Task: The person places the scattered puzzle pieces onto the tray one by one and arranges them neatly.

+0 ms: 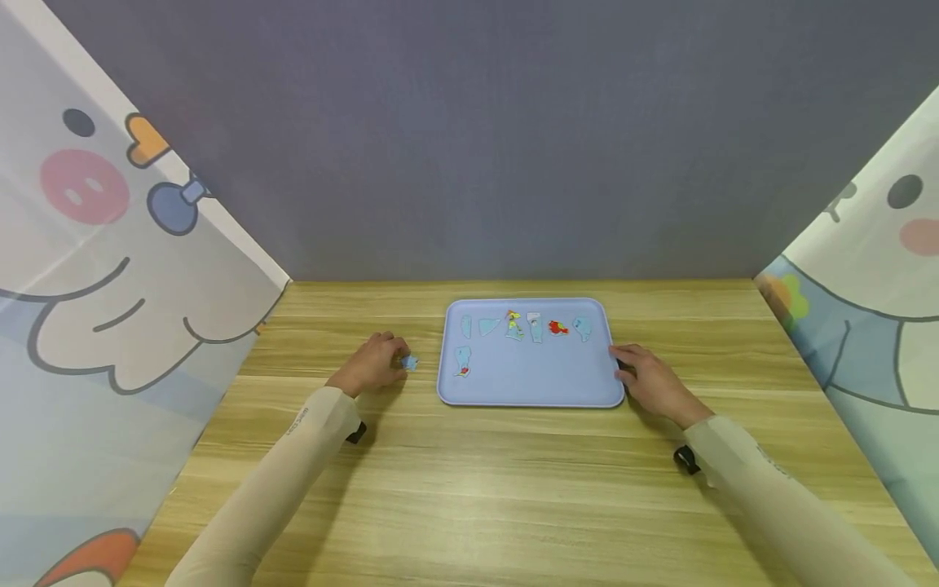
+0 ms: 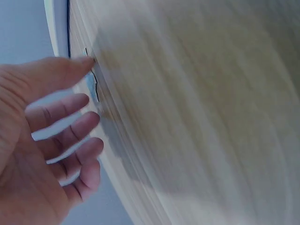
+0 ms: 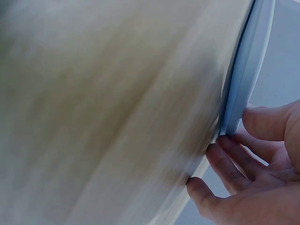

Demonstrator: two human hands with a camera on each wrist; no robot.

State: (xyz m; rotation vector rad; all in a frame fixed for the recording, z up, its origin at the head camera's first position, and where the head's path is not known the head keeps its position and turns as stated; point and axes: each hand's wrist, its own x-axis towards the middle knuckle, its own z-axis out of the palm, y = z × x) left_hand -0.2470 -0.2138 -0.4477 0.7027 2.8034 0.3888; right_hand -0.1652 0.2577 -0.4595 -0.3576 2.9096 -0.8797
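My left hand [image 1: 377,361] is over the table, left of the tray. A small light-blue puzzle piece [image 1: 409,362] lies by its fingertips. In the left wrist view the thumb tip overlaps this piece [image 2: 91,86], and the other fingers are loosely bent, with a gap between thumb and index finger. On the right, my right hand [image 1: 649,381] holds the side of the pale blue tray [image 1: 543,383]. Its thumb rests at the rim [image 3: 239,89], with fingers at the lower edge.
Along the tray's far side lie several cut pieces, among them a red one [image 1: 558,328] and a blue triangle [image 1: 489,326]. One more piece [image 1: 462,360] sits near the tray's left side. A grey panel [image 1: 513,147] rises behind the wooden table [image 1: 513,481].
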